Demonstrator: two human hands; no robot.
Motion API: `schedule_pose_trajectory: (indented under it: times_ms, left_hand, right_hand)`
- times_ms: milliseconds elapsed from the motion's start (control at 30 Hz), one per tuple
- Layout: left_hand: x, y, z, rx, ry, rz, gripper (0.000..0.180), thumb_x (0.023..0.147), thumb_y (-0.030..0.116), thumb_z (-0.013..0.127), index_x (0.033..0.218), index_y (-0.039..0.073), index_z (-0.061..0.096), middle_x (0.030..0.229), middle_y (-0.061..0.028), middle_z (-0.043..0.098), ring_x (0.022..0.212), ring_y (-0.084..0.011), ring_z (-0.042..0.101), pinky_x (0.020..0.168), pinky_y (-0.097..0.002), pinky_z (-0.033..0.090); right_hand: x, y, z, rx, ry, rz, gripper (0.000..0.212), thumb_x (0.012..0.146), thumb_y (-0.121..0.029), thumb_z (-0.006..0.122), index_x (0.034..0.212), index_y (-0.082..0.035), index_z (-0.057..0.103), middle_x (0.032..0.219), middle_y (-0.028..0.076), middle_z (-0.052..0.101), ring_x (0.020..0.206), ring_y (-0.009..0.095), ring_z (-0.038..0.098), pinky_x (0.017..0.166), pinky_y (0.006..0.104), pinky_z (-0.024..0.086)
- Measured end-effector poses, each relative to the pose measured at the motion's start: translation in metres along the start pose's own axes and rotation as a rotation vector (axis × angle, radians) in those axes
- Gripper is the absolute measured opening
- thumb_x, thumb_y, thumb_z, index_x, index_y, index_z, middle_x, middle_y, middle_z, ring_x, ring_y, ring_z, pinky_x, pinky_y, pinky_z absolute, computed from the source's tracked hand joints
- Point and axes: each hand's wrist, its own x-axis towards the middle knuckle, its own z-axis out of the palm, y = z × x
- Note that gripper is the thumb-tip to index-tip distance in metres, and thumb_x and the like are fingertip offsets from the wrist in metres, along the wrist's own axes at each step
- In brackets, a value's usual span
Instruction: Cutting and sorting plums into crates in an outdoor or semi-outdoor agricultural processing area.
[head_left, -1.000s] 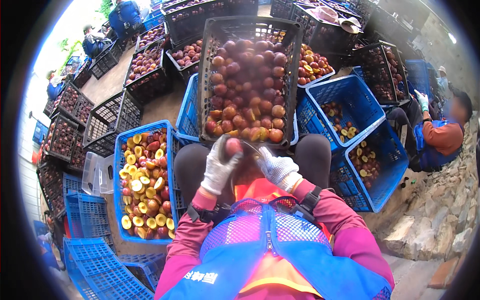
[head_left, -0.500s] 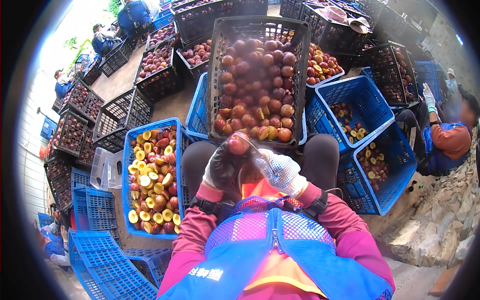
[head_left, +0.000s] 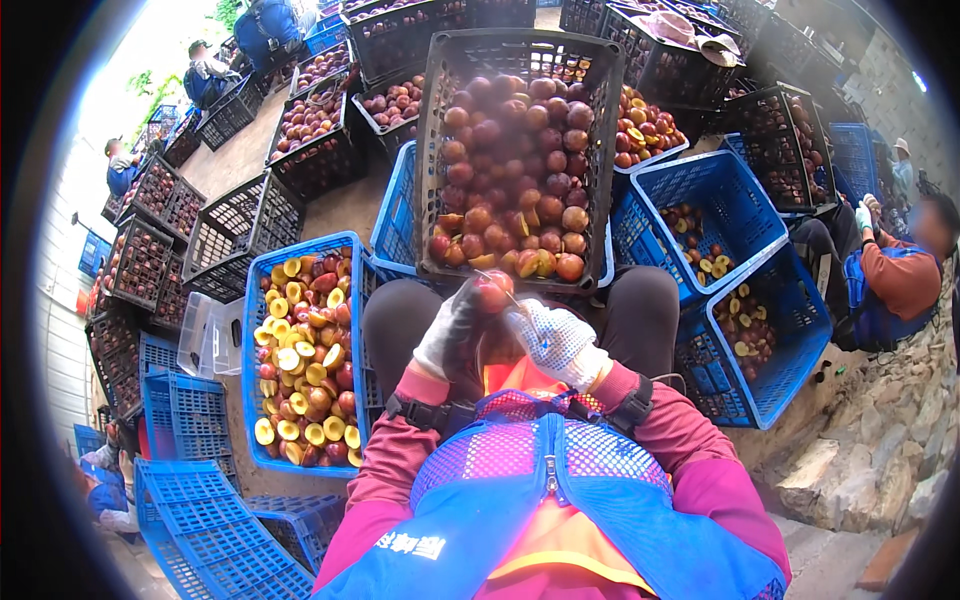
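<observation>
My left hand (head_left: 448, 332), in a white glove with a dark palm, holds a reddish plum (head_left: 494, 292) above my lap. In a white dotted glove, my right hand (head_left: 560, 342) is closed on a small knife; its thin blade (head_left: 514, 297) lies against the plum's right side. The handle is hidden by the fingers. Just beyond my hands, a black crate (head_left: 432, 215) of plums tilts toward me, resting over a blue crate (head_left: 392, 235). At my left knee stands a blue crate (head_left: 252, 395) heaped with halved plums showing yellow flesh.
Two blue crates (head_left: 735, 215) (head_left: 790, 385) on my right hold some cut plums. Black crates of plums crowd the far side. A co-worker (head_left: 895, 285) sits at the far right. Empty blue crates (head_left: 215, 530) lie at lower left, near a clear plastic bin (head_left: 205, 335).
The plum and my left hand have shifted slightly right and down, and the blade now sits closer against the fruit. The co-worker's raised gloved hand has come down.
</observation>
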Motion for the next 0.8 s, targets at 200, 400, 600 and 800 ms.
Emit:
schedule_pose_trajectory:
  times_ms: [200, 400, 600, 800]
  left_hand:
    - [0.025, -0.038, -0.020, 0.208, 0.210, 0.265, 0.059, 0.105, 0.045, 0.081, 0.148, 0.008, 0.063, 0.123, -0.0084, 0.073, 0.098, -0.0194, 0.073, 0.085, -0.0345, 0.064]
    - [0.033, -0.044, -0.036, -0.118, 0.325, -0.113, 0.056, 0.112, 0.059, 0.063, 0.128, 0.006, 0.071, 0.108, -0.0114, 0.077, 0.090, -0.0251, 0.074, 0.083, -0.0379, 0.063]
    - [0.045, -0.066, -0.065, 0.991, 0.410, 0.414, 0.059, 0.103, 0.054, 0.081, 0.139, 0.010, 0.067, 0.121, -0.0197, 0.077, 0.106, -0.0321, 0.078, 0.094, -0.0429, 0.061]
    - [0.036, -0.069, -0.048, 0.866, 0.236, 0.472, 0.054, 0.109, 0.060, 0.069, 0.127, 0.009, 0.069, 0.089, -0.0053, 0.070, 0.066, -0.0146, 0.068, 0.058, -0.0291, 0.055]
  right_hand:
    - [0.002, -0.010, 0.009, -0.051, -0.101, 0.125, 0.017, 0.110, -0.031, 0.066, 0.107, -0.015, 0.069, 0.082, 0.009, 0.069, 0.060, 0.030, 0.068, 0.050, 0.0471, 0.051]
    - [-0.014, -0.007, 0.011, 0.054, -0.100, 0.124, 0.014, 0.108, -0.027, 0.067, 0.104, -0.013, 0.070, 0.078, 0.009, 0.068, 0.061, 0.030, 0.070, 0.051, 0.0474, 0.052]
    - [-0.010, 0.011, 0.030, -0.074, -0.042, -0.101, 0.017, 0.110, -0.028, 0.067, 0.108, -0.011, 0.070, 0.076, 0.011, 0.067, 0.062, 0.031, 0.070, 0.054, 0.0472, 0.054]
    - [-0.011, 0.008, 0.042, -0.015, -0.014, 0.028, 0.016, 0.107, -0.028, 0.070, 0.103, -0.013, 0.066, 0.074, 0.010, 0.067, 0.058, 0.033, 0.069, 0.051, 0.0486, 0.053]
